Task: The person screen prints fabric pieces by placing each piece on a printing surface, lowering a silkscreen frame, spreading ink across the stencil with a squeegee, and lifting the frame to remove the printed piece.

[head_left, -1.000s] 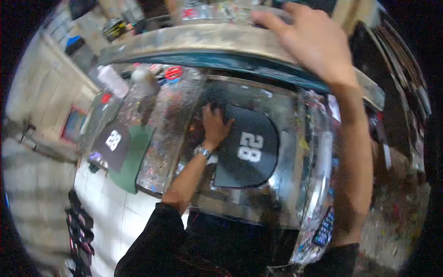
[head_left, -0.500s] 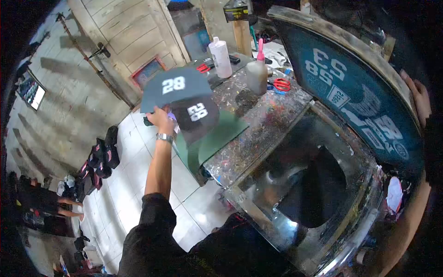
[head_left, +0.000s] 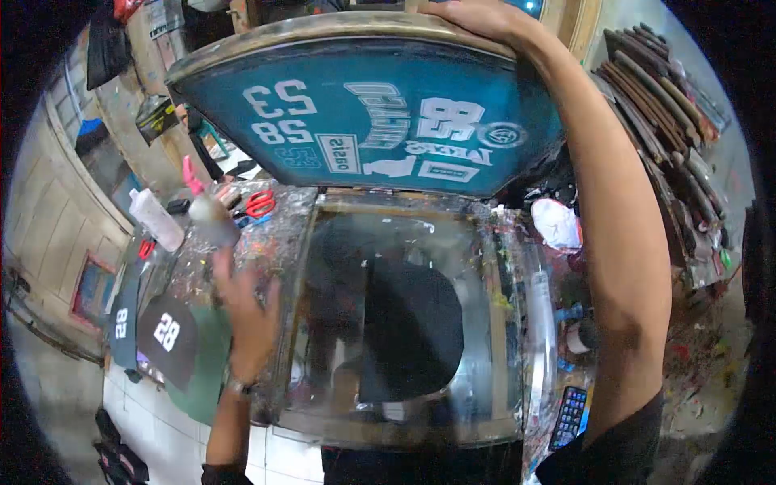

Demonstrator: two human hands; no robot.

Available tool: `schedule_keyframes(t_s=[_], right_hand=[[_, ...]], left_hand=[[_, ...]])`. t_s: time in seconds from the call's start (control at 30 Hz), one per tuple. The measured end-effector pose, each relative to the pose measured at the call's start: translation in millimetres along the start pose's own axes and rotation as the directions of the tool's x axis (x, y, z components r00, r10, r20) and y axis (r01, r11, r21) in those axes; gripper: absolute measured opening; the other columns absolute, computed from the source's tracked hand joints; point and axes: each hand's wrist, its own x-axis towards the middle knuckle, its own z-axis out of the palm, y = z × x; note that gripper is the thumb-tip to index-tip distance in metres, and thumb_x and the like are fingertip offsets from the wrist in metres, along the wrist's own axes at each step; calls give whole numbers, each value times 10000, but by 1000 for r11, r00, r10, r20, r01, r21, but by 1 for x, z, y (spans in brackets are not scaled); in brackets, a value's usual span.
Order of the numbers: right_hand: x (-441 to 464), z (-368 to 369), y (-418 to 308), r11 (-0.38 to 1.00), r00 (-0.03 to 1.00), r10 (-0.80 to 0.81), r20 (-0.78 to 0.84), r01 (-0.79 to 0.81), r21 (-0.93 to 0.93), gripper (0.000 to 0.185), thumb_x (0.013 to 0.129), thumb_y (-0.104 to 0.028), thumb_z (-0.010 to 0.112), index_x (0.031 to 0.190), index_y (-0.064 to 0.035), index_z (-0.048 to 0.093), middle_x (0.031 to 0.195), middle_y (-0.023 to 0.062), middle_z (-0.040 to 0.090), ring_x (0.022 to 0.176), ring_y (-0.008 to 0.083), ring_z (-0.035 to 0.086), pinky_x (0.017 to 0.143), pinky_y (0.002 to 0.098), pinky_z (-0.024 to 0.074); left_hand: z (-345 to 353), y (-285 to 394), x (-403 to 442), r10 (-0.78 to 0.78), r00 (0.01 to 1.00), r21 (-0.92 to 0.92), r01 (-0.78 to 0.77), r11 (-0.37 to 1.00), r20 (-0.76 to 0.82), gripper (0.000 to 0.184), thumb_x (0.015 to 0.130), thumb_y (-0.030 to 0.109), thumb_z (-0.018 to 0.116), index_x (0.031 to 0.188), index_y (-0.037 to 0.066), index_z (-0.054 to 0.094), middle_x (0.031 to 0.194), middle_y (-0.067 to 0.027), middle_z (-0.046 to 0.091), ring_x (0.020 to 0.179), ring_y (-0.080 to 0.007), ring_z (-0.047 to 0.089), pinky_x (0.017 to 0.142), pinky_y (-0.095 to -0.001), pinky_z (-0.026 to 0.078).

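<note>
My right hand (head_left: pixel 477 20) is wrapped over the top edge of a raised screen-printing frame (head_left: pixel 323 85). Its teal mesh carries mirrored numbers and lettering. My left hand (head_left: pixel 249 311) is smeared by motion, its fingers apart and holding nothing, above the worktable left of the glass printing bed. A black fabric panel (head_left: pixel 412 327) lies flat on the glass bed (head_left: pixel 331 250) beneath the tilted frame. At the left lie a dark panel (head_left: pixel 167 347) printed with a white 28 and another printed panel (head_left: pixel 121 327), partly cut off from sight, beside a green sheet (head_left: pixel 206 364).
A white bottle (head_left: pixel 158 220), a bottle with a pink nozzle (head_left: pixel 212 217) and red-handled scissors (head_left: pixel 260 204) stand or lie on the stained tabletop. A phone (head_left: pixel 570 416) lies at the right, below a crumpled white cloth (head_left: pixel 556 225). Stacked wooden pieces (head_left: pixel 655 105) lean farther right.
My view has turned right. My left hand has let go of the printed panel at the left and moved back toward the glass bed. My right hand still holds the raised frame.
</note>
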Motion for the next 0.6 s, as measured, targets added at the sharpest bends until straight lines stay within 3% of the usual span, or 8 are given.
schedule_keyframes(t_s=[0.07,0.13,0.2,0.33,0.4,0.47,0.57,0.6], right_hand=[[22,-2,9,1000,999,13,36,-12,-3,746,848,-611,518,1220,27,622,1302,289,561,1226,390,543,1029,415,404],[45,-1,23,982,984,-180,14,179,54,731,846,-614,518,1260,-19,611,1349,247,545,1255,360,526,1045,401,395],[37,-4,19,992,992,-121,38,122,-19,701,876,-595,496,1285,-34,596,1366,220,541,1266,351,516,1056,395,389],[39,-5,20,992,989,-111,97,116,-53,577,936,-536,450,1326,-133,584,1393,195,526,1296,334,487,1096,395,347],[49,-6,18,986,975,-102,197,72,151,509,974,-462,402,1362,-172,558,1439,180,482,1332,321,446,1130,403,313],[55,-8,20,972,951,-234,204,231,38,491,1000,-444,368,1434,-241,474,1519,129,388,1369,313,402,1157,446,280],[23,-7,3,994,983,-111,148,112,0,504,1009,-418,352,1463,-213,431,1522,130,382,1382,293,389,1162,443,275],[24,-9,11,971,954,-239,179,232,61,507,1003,-413,382,1450,-186,453,1508,129,403,1372,279,404,1156,424,292]], left_hand=[[22,49,35,124,992,-102,-120,988,38,455,844,156,683,1249,25,522,1516,-234,297,1422,-439,220,1155,-537,187],[48,89,72,184,983,-206,-179,962,4,508,826,165,694,1283,46,508,1529,-238,268,1423,-458,206,1150,-557,187],[74,119,99,223,971,-160,-234,959,-82,578,817,198,718,1319,44,476,1534,-251,244,1419,-477,193,1147,-570,178],[134,152,147,194,967,-29,-202,979,-166,741,800,246,755,1397,32,372,1536,-291,185,1417,-493,168,1144,-582,167],[153,157,174,3,919,-344,-151,927,-394,887,773,302,793,1438,22,277,1529,-328,122,1419,-494,146,1140,-584,162],[163,158,195,-19,896,-302,-129,945,-443,992,750,337,816,1452,2,199,1516,-354,68,1423,-493,112,1144,-572,149],[175,157,216,-85,780,-437,-254,863,-620,992,728,329,821,1429,-14,209,1503,-340,80,1396,-538,106,1123,-608,131],[178,156,221,-93,786,-442,-241,864,-611,992,728,329,821,1429,-14,209,1503,-340,80,1396,-538,106,1123,-608,131]])
